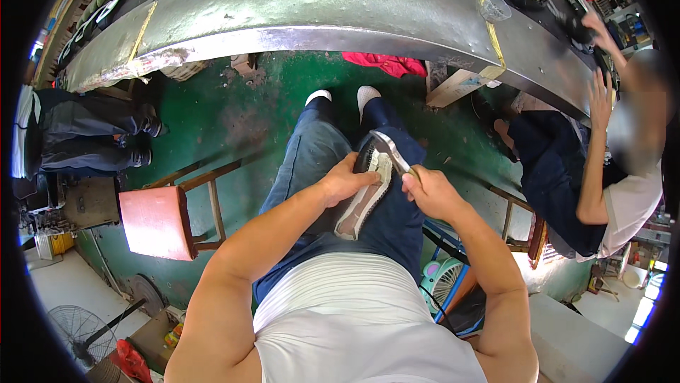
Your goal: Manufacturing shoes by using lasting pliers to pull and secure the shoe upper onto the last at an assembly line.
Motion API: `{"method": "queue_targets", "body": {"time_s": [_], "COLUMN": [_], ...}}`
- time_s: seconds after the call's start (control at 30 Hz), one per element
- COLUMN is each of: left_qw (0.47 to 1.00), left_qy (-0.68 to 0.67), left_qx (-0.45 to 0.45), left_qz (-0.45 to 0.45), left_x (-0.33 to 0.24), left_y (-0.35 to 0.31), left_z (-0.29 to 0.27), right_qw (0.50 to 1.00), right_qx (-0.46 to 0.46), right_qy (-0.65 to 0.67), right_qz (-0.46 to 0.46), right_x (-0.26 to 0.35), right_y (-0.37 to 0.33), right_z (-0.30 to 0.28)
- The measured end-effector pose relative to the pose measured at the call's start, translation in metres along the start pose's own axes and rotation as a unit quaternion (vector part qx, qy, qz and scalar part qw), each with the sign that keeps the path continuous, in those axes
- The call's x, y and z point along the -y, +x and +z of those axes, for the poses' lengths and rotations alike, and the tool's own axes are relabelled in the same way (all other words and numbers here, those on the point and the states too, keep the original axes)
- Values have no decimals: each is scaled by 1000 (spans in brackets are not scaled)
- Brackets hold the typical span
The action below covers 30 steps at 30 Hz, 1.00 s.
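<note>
Lasted shoe upper [363,206], underside up, lies between the hands over jeans [405,221], axis one-to-seven o'clock. Left hand [346,183], nearer, clasps its nine-o'clock side; right hand [435,193], at three o'clock, grips metal-headed hand tool [394,153] pointing eleven o'clock.

shoe [366,206]: black/cream/brown | trousers [304,149]: blue | floor [265,103]: green | cloth [386,64]: red

The workbench [312,4] has a dented sheet-metal surface with a glossy front edge [312,37]. The hand tool [392,148] has a smooth, bright metal head. The shoe upper [364,204] looks matt and cloth-like. The stool [157,222] combines a smooth seat with wooden legs [215,211]
</note>
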<state>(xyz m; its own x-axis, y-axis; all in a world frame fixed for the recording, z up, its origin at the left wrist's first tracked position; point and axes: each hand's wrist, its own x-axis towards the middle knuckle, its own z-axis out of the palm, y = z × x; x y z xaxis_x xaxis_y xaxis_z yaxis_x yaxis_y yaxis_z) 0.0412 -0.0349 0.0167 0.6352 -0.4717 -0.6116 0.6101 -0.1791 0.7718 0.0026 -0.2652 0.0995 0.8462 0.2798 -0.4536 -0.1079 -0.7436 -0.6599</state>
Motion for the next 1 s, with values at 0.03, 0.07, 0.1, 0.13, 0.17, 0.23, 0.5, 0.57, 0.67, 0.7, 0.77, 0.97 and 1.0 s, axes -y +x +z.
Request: {"method": "queue_targets", "body": {"time_s": [0.03,0.07,0.1,0.13,0.17,0.23,0.5,0.57,0.67,0.7,0.77,0.97,1.0], "left_qw": [1000,1000,1000,1000,1000,998,995,996,999,999,992,967,969], "left_qy": [19,18,8,-2,-3,-48,-80,-71,-39,-14,77,191,190], "left_qx": [4,6,13,16,14,25,46,34,19,17,15,62,47], "left_qz": [-1,-1,-5,-7,-6,-20,-40,-36,-2,25,100,154,150], "left_x": [-2,-3,-4,-5,-2,5,0,-2,2,7,24,54,57], "left_y": [0,-2,-5,-6,-4,5,4,0,-4,-6,-11,-47,-46], "left_z": [-1,0,1,-1,-4,-8,-3,-1,4,6,12,2,3], "right_qw": [1000,1000,997,992,990,984,994,995,995,995,997,988,960], "right_qx": [8,8,14,21,28,48,47,44,46,49,47,118,185], "right_qy": [26,26,65,103,133,162,-45,-64,-89,-92,-60,47,128], "right_qz": [10,12,41,65,48,59,-83,-62,-24,-5,28,91,164], "right_x": [2,3,4,7,4,-9,-7,10,13,9,-2,-14,-7], "right_y": [1,0,-1,0,-9,-34,-74,-77,-88,-93,-97,-90,-87], "right_z": [3,3,3,2,2,1,38,33,35,38,43,28,20]}}
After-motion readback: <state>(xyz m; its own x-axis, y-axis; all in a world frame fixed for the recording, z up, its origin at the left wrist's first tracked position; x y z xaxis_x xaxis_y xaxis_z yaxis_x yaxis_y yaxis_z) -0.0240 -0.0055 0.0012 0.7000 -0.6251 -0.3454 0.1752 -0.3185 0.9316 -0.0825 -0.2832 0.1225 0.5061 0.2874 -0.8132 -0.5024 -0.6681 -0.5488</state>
